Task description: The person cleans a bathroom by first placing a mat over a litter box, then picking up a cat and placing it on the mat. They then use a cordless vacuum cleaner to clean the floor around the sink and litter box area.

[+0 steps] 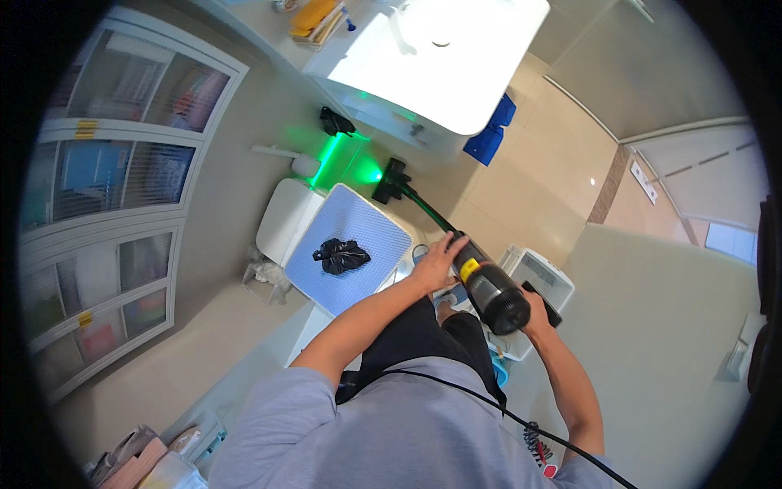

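A black cordless stick vacuum cleaner slants across the picture, its floor head on the tiles, casting green light towards the wall. My left hand lies on the front of its body, near the tube. At the rear, my right hand is wrapped around the handle, partly hidden by the body. Left of the tube, a blue textured mat carries a tied black plastic bag. Another black bag is by the wall beneath the washbasin counter.
A white washbasin juts out above the floor head. Blue fabric or plastic is beside it. A toilet brush holder stands near the wall. A white litter-tray-like container is at right. A black cable crosses my shirt.
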### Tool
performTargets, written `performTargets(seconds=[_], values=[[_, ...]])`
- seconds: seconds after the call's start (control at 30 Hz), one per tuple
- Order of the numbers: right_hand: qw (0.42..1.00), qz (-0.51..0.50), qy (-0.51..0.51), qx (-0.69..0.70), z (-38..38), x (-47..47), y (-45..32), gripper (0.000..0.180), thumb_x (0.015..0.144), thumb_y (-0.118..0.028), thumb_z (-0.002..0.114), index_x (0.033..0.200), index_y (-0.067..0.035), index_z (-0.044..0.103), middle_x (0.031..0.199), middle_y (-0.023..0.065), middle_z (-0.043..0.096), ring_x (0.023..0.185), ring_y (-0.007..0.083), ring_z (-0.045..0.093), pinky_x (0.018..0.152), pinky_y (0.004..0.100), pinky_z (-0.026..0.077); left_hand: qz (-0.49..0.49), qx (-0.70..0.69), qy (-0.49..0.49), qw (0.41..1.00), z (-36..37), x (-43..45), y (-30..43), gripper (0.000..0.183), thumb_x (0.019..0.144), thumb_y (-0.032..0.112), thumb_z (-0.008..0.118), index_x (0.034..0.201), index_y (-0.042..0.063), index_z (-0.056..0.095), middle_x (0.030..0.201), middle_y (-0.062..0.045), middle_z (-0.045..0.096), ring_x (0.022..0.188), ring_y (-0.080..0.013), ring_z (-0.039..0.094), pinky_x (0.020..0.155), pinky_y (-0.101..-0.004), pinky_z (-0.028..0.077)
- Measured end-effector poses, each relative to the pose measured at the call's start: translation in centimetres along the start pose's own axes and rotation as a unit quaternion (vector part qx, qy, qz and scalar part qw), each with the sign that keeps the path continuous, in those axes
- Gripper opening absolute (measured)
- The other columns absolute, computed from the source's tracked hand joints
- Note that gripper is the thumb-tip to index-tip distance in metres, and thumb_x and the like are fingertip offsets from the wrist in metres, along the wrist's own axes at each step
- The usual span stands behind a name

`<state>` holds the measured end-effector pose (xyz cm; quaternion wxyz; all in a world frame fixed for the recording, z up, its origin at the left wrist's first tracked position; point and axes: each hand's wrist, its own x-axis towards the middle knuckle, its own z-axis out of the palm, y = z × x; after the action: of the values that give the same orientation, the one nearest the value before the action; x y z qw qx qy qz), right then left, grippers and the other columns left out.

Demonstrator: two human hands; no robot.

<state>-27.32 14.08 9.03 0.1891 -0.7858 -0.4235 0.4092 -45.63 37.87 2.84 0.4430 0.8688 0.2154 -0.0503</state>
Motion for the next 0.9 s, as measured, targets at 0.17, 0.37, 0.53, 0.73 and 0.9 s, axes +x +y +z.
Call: performTargets(seconds=[0.17, 0.37, 0.53, 0.73, 0.9], values=[[0.991, 0.131, 0.012, 0.014, -2.0, -10.8, 0.9, 0.056, 0.086, -0.034, 0.066, 0.137, -0.014, 0.059, 0.098, 0.024, 0.072, 0.094, 0.0375, 0.071, 0.084, 0.0419, 0.055, 0.059, 0.006, -0.153, 0.987, 5.1, 0.1, 6.1, 0.109, 0.069, 0.018, 0.088, 0.156, 0.022, 0.022, 0.156, -0.029, 0.028, 0.136, -0.0488, 0.043, 0.11, -0.0512, 0.044], [0.952, 0.19, 0.1, 0.22, 1.6, -23.1, 4.8, 0.042, 0.084, -0.021, 0.072, 0.123, -0.008, 0.067, 0.101, 0.0136, 0.075, 0.093, 0.0265, 0.073, 0.084, 0.0357, 0.055, 0.156, 0.024, -0.257, 0.953, 11.7, 0.0, 12.0, 0.103, 0.071, 0.02, 0.087, 0.155, 0.019, 0.025, 0.152, -0.028, 0.034, 0.128, -0.0472, 0.052, 0.104, -0.0512, 0.048], [0.889, 0.282, 0.142, 0.332, 6.3, -29.1, 6.6, 0.041, 0.082, -0.017, 0.074, 0.121, -0.005, 0.068, 0.106, 0.011, 0.075, 0.094, 0.0214, 0.071, 0.085, 0.0354, 0.055, 0.18, 0.028, -0.332, 0.926, 14.0, -0.6, 14.2, 0.105, 0.07, 0.017, 0.087, 0.155, 0.019, 0.026, 0.152, -0.024, 0.034, 0.131, -0.0457, 0.05, 0.104, -0.05, 0.049], [0.954, 0.243, 0.168, 0.044, 5.7, -28.3, 2.4, 0.062, 0.082, -0.025, 0.077, 0.138, -0.009, 0.056, 0.13, 0.0162, 0.064, 0.123, 0.0303, 0.06, 0.103, 0.0411, 0.049, 0.217, 0.019, -0.297, 0.93, 16.5, -0.3, 14.6, 0.103, 0.07, 0.014, 0.086, 0.155, 0.015, 0.027, 0.151, -0.023, 0.036, 0.138, -0.0448, 0.04, 0.108, -0.0513, 0.047], [0.955, 0.223, 0.179, 0.082, 10.7, -26.7, 7.3, 0.054, 0.088, -0.024, 0.071, 0.138, -0.011, 0.057, 0.141, 0.0175, 0.056, 0.133, 0.0324, 0.052, 0.112, 0.044, 0.041, 0.255, 0.034, -0.228, 0.939, 16.7, 2.4, 14.5, 0.097, 0.068, 0.013, 0.084, 0.15, 0.009, 0.032, 0.147, -0.022, 0.039, 0.139, -0.0449, 0.038, 0.111, -0.05, 0.043]])
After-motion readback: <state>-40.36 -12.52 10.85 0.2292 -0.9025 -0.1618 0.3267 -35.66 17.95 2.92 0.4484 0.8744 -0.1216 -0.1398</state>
